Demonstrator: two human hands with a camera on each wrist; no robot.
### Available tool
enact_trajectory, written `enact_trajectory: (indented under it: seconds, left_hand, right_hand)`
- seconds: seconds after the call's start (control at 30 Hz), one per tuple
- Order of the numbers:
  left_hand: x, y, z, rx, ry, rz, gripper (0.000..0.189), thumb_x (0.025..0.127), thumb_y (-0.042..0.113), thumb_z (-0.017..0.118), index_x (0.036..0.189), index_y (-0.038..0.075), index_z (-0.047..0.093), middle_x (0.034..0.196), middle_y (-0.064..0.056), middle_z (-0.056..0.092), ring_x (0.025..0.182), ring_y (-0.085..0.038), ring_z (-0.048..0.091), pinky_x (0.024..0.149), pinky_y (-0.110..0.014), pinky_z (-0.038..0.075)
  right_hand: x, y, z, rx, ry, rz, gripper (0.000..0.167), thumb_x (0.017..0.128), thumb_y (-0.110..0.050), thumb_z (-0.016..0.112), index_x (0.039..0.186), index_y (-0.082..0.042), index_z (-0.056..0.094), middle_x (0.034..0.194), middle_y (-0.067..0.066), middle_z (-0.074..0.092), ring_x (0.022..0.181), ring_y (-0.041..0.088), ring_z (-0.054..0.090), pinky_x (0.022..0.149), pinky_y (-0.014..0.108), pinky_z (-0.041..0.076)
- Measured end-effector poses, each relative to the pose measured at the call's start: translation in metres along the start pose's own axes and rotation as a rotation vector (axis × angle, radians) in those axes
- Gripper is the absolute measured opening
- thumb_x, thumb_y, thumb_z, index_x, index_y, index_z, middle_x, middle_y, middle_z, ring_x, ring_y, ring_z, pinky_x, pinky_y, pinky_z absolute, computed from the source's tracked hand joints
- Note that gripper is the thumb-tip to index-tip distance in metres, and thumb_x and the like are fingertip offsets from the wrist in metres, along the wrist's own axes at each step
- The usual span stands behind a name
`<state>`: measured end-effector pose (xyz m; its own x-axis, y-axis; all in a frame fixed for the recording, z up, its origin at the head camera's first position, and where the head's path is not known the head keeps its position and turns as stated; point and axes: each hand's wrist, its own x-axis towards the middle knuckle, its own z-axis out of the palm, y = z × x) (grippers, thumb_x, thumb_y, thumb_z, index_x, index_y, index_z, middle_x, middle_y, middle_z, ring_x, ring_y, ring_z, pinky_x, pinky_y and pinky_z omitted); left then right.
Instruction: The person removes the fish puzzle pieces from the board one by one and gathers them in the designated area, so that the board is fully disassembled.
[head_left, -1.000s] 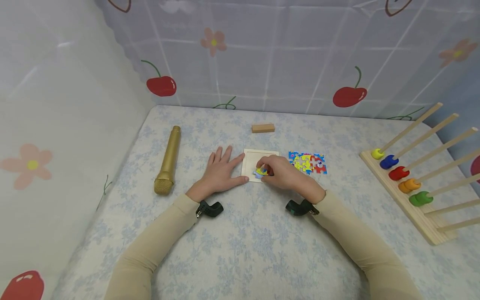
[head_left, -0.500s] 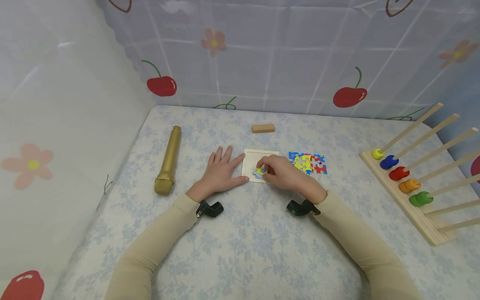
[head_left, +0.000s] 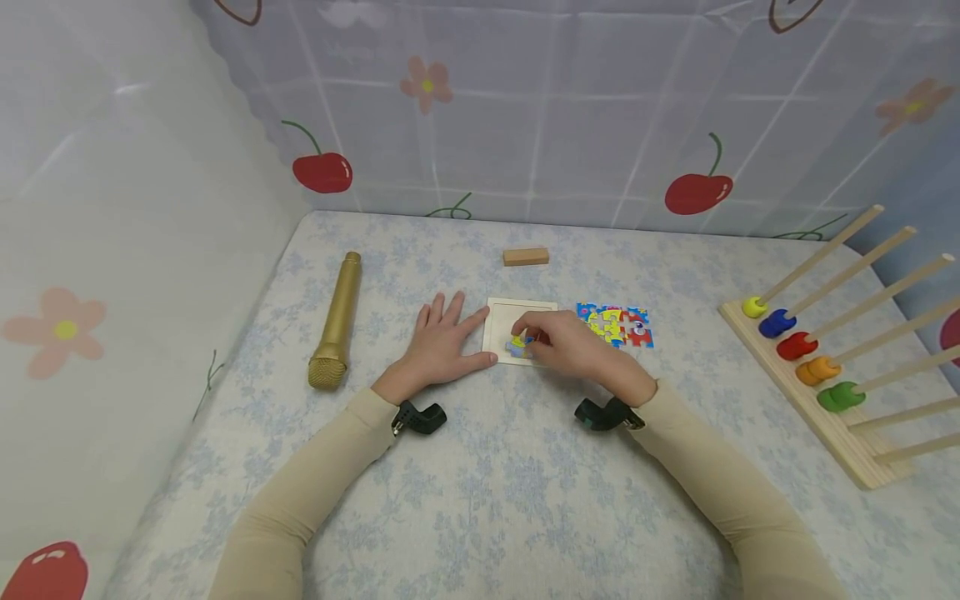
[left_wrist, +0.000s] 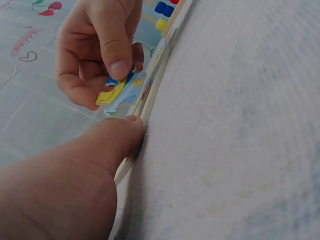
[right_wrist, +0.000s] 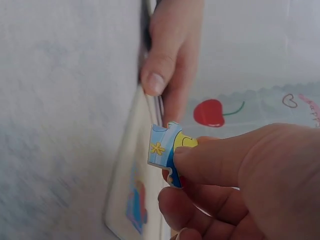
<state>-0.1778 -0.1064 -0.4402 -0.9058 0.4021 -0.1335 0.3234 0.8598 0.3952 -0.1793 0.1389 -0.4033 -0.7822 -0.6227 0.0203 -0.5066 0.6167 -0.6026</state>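
My right hand [head_left: 566, 346] pinches a jigsaw piece [right_wrist: 165, 150] between thumb and fingers. The piece is light blue with a yellow part, a dark blue edge and a small yellow star. It is held tilted over the near part of a shallow wooden puzzle tray [head_left: 506, 317]. Another coloured piece [right_wrist: 136, 205] lies in the tray, visible in the right wrist view; in the head view my right hand covers it. My left hand [head_left: 442, 346] lies with fingers spread, its thumb and forefinger at the tray's left edge.
Right of the tray, several joined jigsaw pieces [head_left: 615, 325] lie on the cloth. A small wooden block [head_left: 526, 257] sits behind the tray. A gold toy microphone [head_left: 339, 317] lies at the left. A wooden peg rack with coloured beads [head_left: 802, 375] stands at the far right.
The jigsaw piece has turned a little between my right fingers, and that hand has shifted very slightly to the right. My left hand stays in place.
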Motion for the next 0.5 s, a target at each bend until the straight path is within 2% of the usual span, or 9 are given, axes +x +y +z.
enact_trajectory:
  seconds: [0.2,0.5]
  left_hand:
    - [0.0,0.001,0.0,0.004,-0.003,-0.003,0.082,0.094,0.062,0.06,0.162,0.026,0.031,0.172,-0.019,0.006,0.158,-0.045,-0.005,0.126,-0.064,0.002]
    - [-0.001,0.001,0.0,-0.016,-0.003,0.003,0.082,0.094,0.06,0.061,0.162,0.025,0.031,0.172,-0.019,0.005,0.159,-0.044,-0.007,0.126,-0.064,0.002]
  right_hand:
    - [-0.012,0.005,-0.017,-0.005,0.017,0.073,0.022,0.096,-0.001,0.062,0.116,-0.005,0.07,0.094,0.008,0.07,0.078,0.018,0.056,0.07,0.031,0.048]
    - [-0.053,0.035,-0.045,-0.053,0.091,0.171,0.022,0.094,0.001,0.062,0.114,-0.004,0.071,0.094,0.01,0.068,0.077,0.019,0.052,0.068,0.03,0.045]
